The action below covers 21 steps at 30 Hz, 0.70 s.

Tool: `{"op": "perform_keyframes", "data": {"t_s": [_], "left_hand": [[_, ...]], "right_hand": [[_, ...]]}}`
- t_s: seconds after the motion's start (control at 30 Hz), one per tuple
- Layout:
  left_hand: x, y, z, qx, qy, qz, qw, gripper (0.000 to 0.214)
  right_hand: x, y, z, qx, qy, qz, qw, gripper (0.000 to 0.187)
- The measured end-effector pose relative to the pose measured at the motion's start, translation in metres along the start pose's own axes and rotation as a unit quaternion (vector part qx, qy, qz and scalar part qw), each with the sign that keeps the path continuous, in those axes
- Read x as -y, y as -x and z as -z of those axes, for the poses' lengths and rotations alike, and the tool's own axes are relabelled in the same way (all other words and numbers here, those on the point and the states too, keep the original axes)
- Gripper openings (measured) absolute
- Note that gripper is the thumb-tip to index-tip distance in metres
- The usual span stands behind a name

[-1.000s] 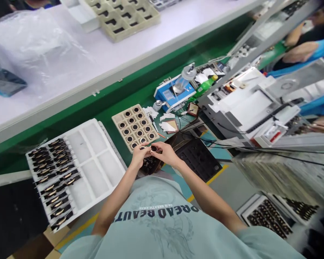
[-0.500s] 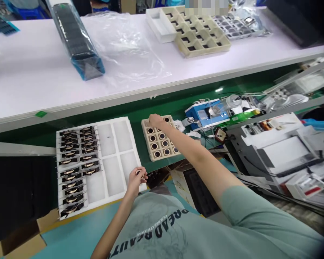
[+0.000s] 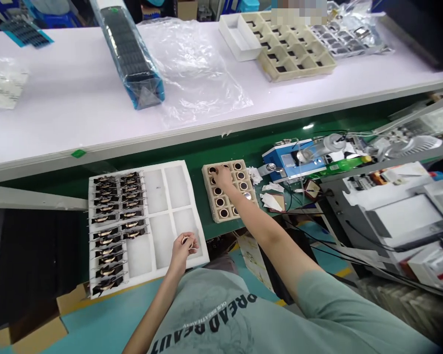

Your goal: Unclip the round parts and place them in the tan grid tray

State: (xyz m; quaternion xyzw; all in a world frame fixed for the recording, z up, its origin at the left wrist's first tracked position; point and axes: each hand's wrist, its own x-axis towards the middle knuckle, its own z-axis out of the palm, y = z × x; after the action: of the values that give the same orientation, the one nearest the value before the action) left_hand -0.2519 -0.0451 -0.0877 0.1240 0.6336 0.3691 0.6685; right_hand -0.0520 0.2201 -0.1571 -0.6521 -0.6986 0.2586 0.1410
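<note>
My left hand point(image 3: 183, 250) is closed round a small round gold-rimmed piece point(image 3: 186, 241), held above the near right corner of a white foam tray point(image 3: 203, 250). In the foam tray's left compartments several black pieces with gold-coloured rims point(image 3: 107, 258) stand in rows. My right hand point(image 3: 223, 178) reaches over a beige compartment tray point(image 3: 209, 196), its fingers curled downward near the far left compartments. Whatever lies between those fingertips is too small to make out. Dark round pieces with light rims point(image 3: 220, 202) sit in the beige tray's compartments; my hand and forearm cover some of them.
A blue device point(image 3: 280, 162), scraps of white paper point(image 3: 271, 200) and a green bottle point(image 3: 347, 164) stand right of the beige tray. Above, a white shelf point(image 3: 77, 113) carries a blue-wrapped long pack point(image 3: 131, 59), clear plastic film point(image 3: 192, 59) and another compartment tray point(image 3: 299, 73).
The view has shifted, so everything sits farther right. My right hand has drawn back slightly from the far left corner of the beige tray, uncovering a round piece there. My left hand keeps its piece.
</note>
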Motion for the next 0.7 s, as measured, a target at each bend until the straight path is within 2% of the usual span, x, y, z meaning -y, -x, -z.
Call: {"op": "perform_keyframes", "data": {"t_s": [0.1,0.17,0.27,0.33,0.37,0.47,0.57,0.63,0.7], "left_hand": [[-0.002,-0.004,-0.005,0.021,-0.029,0.015,0.999,0.041],[-0.002,-0.008,-0.014,0.036,-0.053,0.022,0.998,0.042],[-0.003,-0.017,-0.043,0.06,-0.109,0.024,0.992,0.046],[-0.002,-0.022,-0.071,0.088,-0.149,0.03,0.984,0.048],[0.0,-0.023,-0.087,0.103,-0.167,0.036,0.98,0.049],[0.009,-0.02,-0.13,0.126,-0.212,0.058,0.967,0.051],[0.026,-0.013,-0.17,0.123,-0.253,0.072,0.957,0.051],[0.038,-0.01,-0.198,0.124,-0.28,0.072,0.949,0.047],[0.049,-0.006,-0.231,0.141,-0.31,0.073,0.938,0.043]], "right_hand": [[0.012,0.011,0.004,-0.055,-0.041,-0.029,0.997,0.034],[0.008,0.042,0.006,-0.087,-0.069,-0.041,0.993,0.038],[-0.024,0.118,0.006,-0.114,-0.092,-0.095,0.985,0.033],[-0.061,0.18,0.004,-0.142,-0.114,-0.18,0.967,0.029],[-0.083,0.213,0.004,-0.163,-0.124,-0.242,0.948,0.028],[-0.158,0.312,0.013,-0.227,-0.133,-0.431,0.863,0.027],[-0.237,0.4,0.04,-0.288,-0.132,-0.574,0.755,0.025],[-0.285,0.454,0.071,-0.366,-0.119,-0.647,0.658,0.028],[-0.325,0.504,0.113,-0.483,-0.075,-0.682,0.545,0.031]]}}
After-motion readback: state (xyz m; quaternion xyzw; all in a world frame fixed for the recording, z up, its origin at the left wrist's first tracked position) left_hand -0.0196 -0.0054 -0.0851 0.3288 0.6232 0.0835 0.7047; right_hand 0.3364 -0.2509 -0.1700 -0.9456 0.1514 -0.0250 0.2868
